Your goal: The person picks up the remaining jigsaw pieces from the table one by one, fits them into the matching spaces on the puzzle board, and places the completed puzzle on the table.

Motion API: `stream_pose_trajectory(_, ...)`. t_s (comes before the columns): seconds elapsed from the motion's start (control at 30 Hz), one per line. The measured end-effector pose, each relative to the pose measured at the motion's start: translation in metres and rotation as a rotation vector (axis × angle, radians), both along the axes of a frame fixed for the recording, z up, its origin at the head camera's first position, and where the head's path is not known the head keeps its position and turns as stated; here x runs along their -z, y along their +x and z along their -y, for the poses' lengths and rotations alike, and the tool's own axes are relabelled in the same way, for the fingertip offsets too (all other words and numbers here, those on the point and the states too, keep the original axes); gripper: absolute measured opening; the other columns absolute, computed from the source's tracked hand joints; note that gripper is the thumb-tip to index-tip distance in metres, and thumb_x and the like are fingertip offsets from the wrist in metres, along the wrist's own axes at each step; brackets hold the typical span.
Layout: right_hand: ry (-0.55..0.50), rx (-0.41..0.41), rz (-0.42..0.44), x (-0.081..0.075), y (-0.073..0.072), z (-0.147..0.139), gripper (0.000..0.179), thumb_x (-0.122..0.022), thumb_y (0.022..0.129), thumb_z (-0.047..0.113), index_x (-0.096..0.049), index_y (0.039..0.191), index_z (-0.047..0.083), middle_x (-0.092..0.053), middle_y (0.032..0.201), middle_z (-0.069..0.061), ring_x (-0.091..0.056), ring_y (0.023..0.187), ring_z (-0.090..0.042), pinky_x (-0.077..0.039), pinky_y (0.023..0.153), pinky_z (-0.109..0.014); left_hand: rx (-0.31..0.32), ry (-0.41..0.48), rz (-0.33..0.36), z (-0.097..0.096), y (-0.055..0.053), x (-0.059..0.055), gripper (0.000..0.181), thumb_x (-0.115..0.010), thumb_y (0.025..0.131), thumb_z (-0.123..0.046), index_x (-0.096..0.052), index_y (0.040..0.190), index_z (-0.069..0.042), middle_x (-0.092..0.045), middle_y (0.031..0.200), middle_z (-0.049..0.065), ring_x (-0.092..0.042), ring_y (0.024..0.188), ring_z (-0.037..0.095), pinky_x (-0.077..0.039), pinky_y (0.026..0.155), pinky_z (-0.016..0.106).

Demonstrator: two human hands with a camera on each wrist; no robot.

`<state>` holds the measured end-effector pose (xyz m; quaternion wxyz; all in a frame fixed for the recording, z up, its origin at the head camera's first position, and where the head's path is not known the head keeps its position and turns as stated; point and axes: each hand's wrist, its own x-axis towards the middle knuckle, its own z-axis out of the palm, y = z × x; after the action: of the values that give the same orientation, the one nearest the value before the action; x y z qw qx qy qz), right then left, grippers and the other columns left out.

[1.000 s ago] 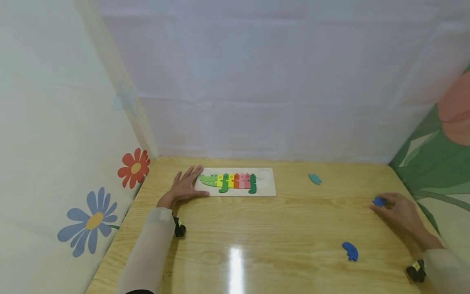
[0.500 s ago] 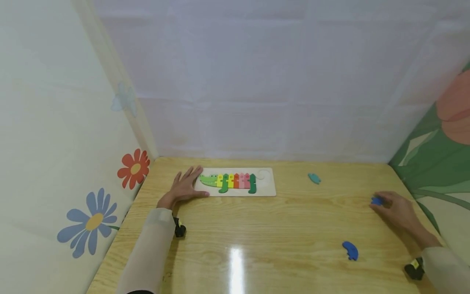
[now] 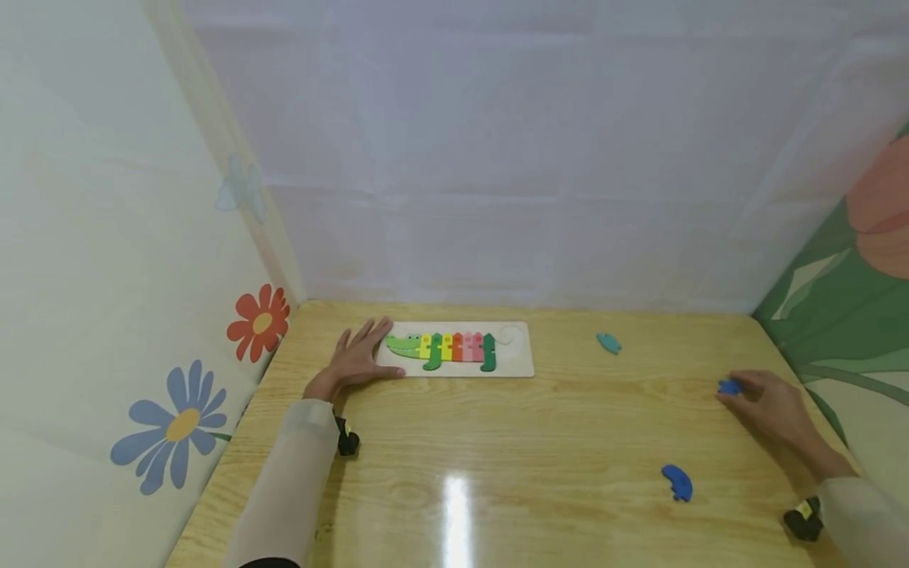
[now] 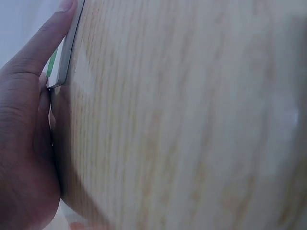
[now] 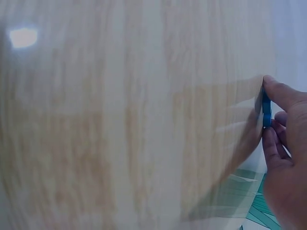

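Looks like the piece-picking step to me

Left hand (image 3: 357,361) is spread against the croc board's (image 3: 514,366) left end, fingers apart; there's a bare tail outline (image 3: 513,338) at the right. Then a loose teal piece (image 3: 608,343), a curved blue piece (image 3: 678,482) nearer the wearer, and a small blue piece (image 3: 727,387) pinched in the right hand (image 3: 772,407). Next move probably calls for carrying it left to the outline.

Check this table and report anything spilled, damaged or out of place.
Nothing looks spilled or damaged. The crocodile looks unfinished: its tail outline is bare. A teal piece and a curved blue piece lie loose off the board; the right grip holds a small blue piece.
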<state>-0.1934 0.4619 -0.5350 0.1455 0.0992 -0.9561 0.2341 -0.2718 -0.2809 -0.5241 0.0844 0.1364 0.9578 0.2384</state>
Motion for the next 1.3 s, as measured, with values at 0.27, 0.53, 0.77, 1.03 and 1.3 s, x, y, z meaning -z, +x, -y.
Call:
stream_pose_trajectory(0.27,-0.023,-0.032,-0.01,0.0,-0.004,-0.001,0.046,-0.091,0.083,0.014,-0.074,0.118,-0.01,-0.071,0.115,-0.033,-0.05,0.103,0.019,-0.036,0.077,-0.007,0.002,0.01,0.003,0.001,0.0,0.0,0.118,-0.083,0.086,-0.058,-0.018,0.171,-0.008,-0.014,0.178,0.014,-0.004,0.164,0.04,0.008,0.126,0.067)
stream_pose_trajectory(0.53,-0.035,-0.045,-0.02,0.001,-0.004,0.0,0.044,-0.093,0.081,0.013,-0.076,0.116,-0.007,-0.073,0.114,-0.029,-0.029,0.103,0.033,-0.031,0.079,0.0,0.006,0.014,0.006,0.002,0.0,0.0,0.118,-0.083,0.085,-0.059,-0.018,0.171,-0.008,-0.014,0.178,0.014,-0.004,0.164,0.04,0.007,0.125,0.068)
stream_pose_trajectory(0.77,-0.08,-0.088,-0.024,-0.005,-0.004,0.005,0.043,-0.092,0.081,0.011,-0.076,0.116,-0.007,-0.073,0.114,-0.03,-0.033,0.105,0.033,-0.032,0.081,0.002,0.004,0.018,0.006,0.001,0.002,-0.002,0.118,-0.083,0.085,-0.057,-0.018,0.171,-0.009,-0.014,0.178,0.014,-0.004,0.164,0.04,0.008,0.126,0.067)
stream_pose_trajectory(1.03,-0.089,-0.081,0.025,-0.014,-0.004,0.015,0.045,-0.093,0.081,0.013,-0.076,0.118,-0.007,-0.073,0.117,-0.03,-0.034,0.103,0.032,-0.032,0.08,0.001,0.007,0.036,0.0,0.0,0.003,-0.003,0.118,-0.084,0.085,-0.057,-0.019,0.17,-0.007,-0.015,0.177,0.015,-0.005,0.163,0.041,0.007,0.125,0.068)
stream_pose_trajectory(1.3,-0.095,-0.093,0.028,-0.018,-0.008,0.022,0.046,-0.094,0.08,0.014,-0.076,0.117,-0.006,-0.073,0.118,-0.029,-0.034,0.103,0.033,-0.03,0.083,0.003,0.01,0.026,-0.001,0.0,0.003,-0.002,0.117,-0.083,0.086,-0.057,-0.02,0.17,-0.007,-0.015,0.177,0.015,-0.006,0.163,0.041,0.006,0.125,0.068)
